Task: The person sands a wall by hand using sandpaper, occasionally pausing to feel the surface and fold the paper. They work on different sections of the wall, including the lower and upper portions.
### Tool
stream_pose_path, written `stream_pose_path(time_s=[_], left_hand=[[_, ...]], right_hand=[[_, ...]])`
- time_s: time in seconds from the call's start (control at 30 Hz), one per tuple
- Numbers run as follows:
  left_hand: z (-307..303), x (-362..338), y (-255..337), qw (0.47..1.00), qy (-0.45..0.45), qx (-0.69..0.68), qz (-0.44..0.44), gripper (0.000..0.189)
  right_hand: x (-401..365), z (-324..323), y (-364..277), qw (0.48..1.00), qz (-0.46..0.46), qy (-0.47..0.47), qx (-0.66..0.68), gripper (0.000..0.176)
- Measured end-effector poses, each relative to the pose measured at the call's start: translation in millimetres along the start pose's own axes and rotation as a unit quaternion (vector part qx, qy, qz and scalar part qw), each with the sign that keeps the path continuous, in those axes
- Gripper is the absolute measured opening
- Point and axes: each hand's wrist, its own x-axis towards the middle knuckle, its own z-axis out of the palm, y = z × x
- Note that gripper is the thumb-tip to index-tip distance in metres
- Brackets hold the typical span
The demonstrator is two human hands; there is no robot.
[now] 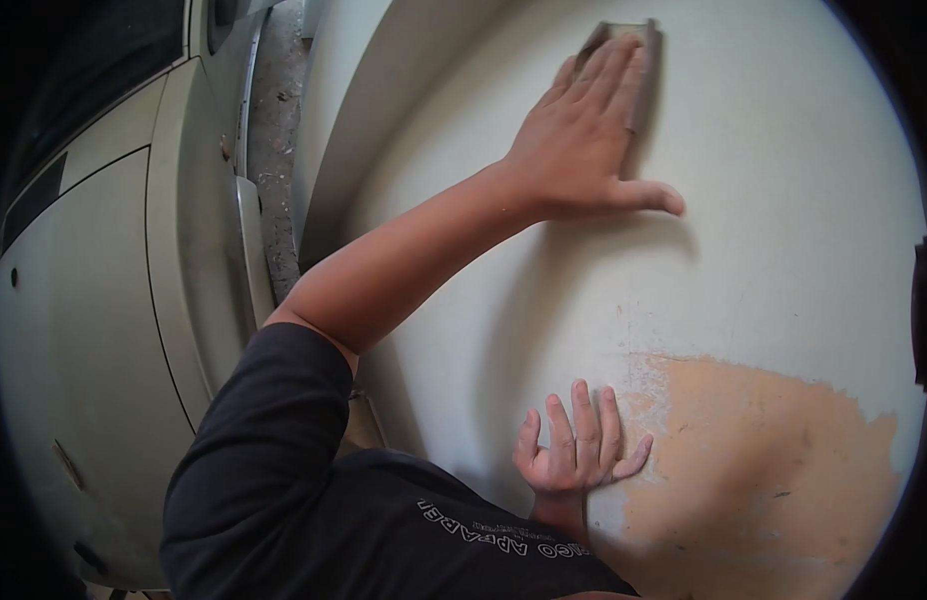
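Head view.

- Wall [784, 200]: off-white, fills most of the frame.
- Patch [764, 460]: orange, rough-edged, on the wall at lower right. Its upper left rim is whitish and flaked.
- Block [624, 28]: grey and flat, lying against the wall at the top of the frame. It is mostly covered, and only its top and right edges show.
- Left hand [584, 140]: laid flat on the block with its back to the camera. Its fingers are stretched straight over the block and not curled round it, and the thumb is spread to the right, off the block and on the wall. The bare forearm runs down left to a black sleeve [254, 450].
- Right hand [574, 460]: palm flat on the wall with its fingers spread and relaxed, holding nothing. It is touching the left edge of the patch, well below the block.
- Shirt [404, 540]: black with white lettering, at the bottom edge.
- Panel [94, 330]: cream, far left.
- Floor strip [274, 150]: grey and gritty, between panel and wall.
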Motion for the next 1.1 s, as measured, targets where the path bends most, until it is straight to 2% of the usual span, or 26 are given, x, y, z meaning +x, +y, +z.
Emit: stream_pose_path(time_s=[0.03,0.1,0.13,0.17,0.2,0.27,0.33,0.4,0.47,0.5,0.57,0.7,0.77,0.83,0.9,0.97,1.0,1.07,1.1], left_hand=[[0,4,5,1.0,0.013,-0.001,0.024,0.131],[-3,10,-12,0.999,0.017,0.006,0.045,0.118],[-4,10,-28,0.996,-0.059,0.006,-0.068,0.1],[-2,3,-40,0.992,0.021,-0.022,-0.121,0.08],[10,0,-83,0.971,-0.067,-0.111,-0.2,0.103],[17,-35,-100,0.969,-0.079,-0.017,-0.235,0.093],[28,-85,-106,0.971,-0.074,-0.033,-0.227,0.097],[12,-120,-69,0.958,-0.126,-0.05,-0.254,0.113],[7,-126,-50,0.975,-0.123,-0.054,-0.178,0.126],[1,-113,-39,0.981,-0.116,-0.071,-0.137,0.129],[-7,-71,-17,0.995,-0.102,-0.011,-0.014,0.128],[3,-13,-35,0.999,-0.034,0.022,0.008,0.123],[13,-26,-71,0.994,-0.021,-0.016,-0.104,0.112],[31,-73,-119,0.976,-0.011,-0.068,-0.207,0.099],[54,-142,-171,0.91,-0.056,-0.112,-0.395,0.09],[46,-178,-149,0.864,-0.031,-0.103,-0.492,0.088],[43,-172,-149,0.864,-0.026,-0.101,-0.492,0.088],[39,-149,-136,0.893,0.025,-0.177,-0.414,0.088],[42,-132,-132,0.929,-0.002,-0.123,-0.35,0.09]], right_hand=[[-1,-1,0,1.0,0.001,-0.005,-0.005,0.014],[0,0,1,1.0,-0.002,0.002,0.007,0.014],[-1,1,1,1.0,0.002,0.001,0.003,0.014],[-1,1,2,1.0,-0.002,0.006,0.007,0.014],[-1,1,2,1.0,-0.006,0.012,0.012,0.014],[-1,-1,2,1.0,-0.002,0.008,0.012,0.013],[1,0,1,1.0,-0.002,0.006,0.019,0.013],[1,0,1,1.0,0.001,0.006,0.007,0.013],[0,0,1,1.0,0.001,0.007,0.004,0.013],[0,0,1,1.0,-0.002,0.004,-0.001,0.013],[0,0,0,1.0,-0.003,-0.002,0.004,0.013],[-2,1,2,1.0,-0.008,0.011,0.027,0.012],[-3,0,3,0.999,-0.008,0.01,0.034,0.012],[-3,-2,4,0.999,-0.003,0.008,0.044,0.012],[-1,-3,4,0.999,-0.01,0.001,0.045,0.011],[-2,-2,3,0.999,-0.005,0.004,0.045,0.011],[-1,0,2,0.999,-0.003,0.007,0.039,0.011],[0,2,0,0.999,-0.001,0.006,0.031,0.011],[-1,1,0,1.0,0.001,-0.002,0.021,0.011]])
